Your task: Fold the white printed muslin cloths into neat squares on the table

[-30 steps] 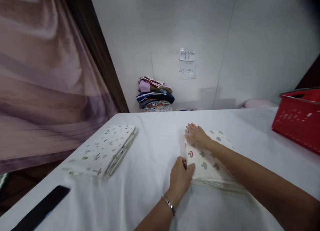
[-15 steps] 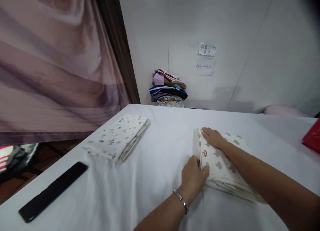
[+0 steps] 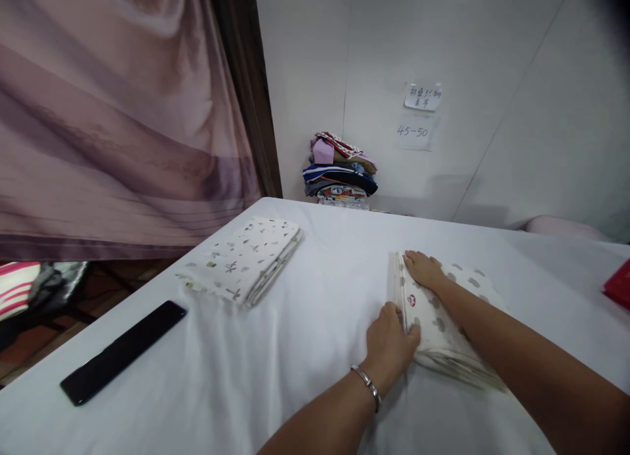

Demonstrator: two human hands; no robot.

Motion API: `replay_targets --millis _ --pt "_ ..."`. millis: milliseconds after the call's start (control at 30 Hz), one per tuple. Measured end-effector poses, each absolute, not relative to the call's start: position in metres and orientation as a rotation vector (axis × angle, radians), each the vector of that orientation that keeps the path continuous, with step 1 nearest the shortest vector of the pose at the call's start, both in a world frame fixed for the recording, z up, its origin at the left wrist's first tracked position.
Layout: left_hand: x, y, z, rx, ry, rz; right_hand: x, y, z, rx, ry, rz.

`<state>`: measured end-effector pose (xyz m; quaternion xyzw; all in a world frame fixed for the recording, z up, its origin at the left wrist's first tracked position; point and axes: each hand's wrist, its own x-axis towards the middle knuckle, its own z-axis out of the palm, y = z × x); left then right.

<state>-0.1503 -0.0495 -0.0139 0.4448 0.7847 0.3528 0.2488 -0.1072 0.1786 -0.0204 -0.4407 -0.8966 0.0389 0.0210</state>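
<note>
A folded white cloth with grey mushroom prints and one small red mark (image 3: 438,320) lies on the table, right of centre. At its near left corner is my left hand (image 3: 391,340), wearing a silver bracelet. The thumb rests on top of the cloth and the fingers close around its left edge; some fingertips are hidden. My right hand (image 3: 424,270) lies flat on the cloth's far left part, fingers stretched out. The right forearm crosses over the cloth and covers part of it.
On the left of the white-covered table (image 3: 325,297) lie another folded patterned cloth (image 3: 251,255) and a long black flat object (image 3: 123,353). A stack of folded fabrics (image 3: 339,173) stands beyond the far edge. Something red (image 3: 619,285) is at the right. A pink curtain (image 3: 123,127) hangs left.
The view has turned slightly left, so most things appear farther right. Both hands keep nearly the same places on the mushroom-print cloth.
</note>
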Motion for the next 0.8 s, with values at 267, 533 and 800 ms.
replay_targets --millis 267,533,800 --pt "-0.151 -0.057 -0.008 1.557 2.053 0.887 -0.107 0.179 -0.02 -1.357 -2.772 0.097" --pt "-0.151 -0.056 -0.012 1.665 2.079 0.813 -0.105 0.177 -0.022 -1.332 -2.756 0.063" --pt "-0.148 -0.056 -0.012 1.662 2.078 0.791 -0.101 0.173 -0.035 -1.264 -2.766 0.03"
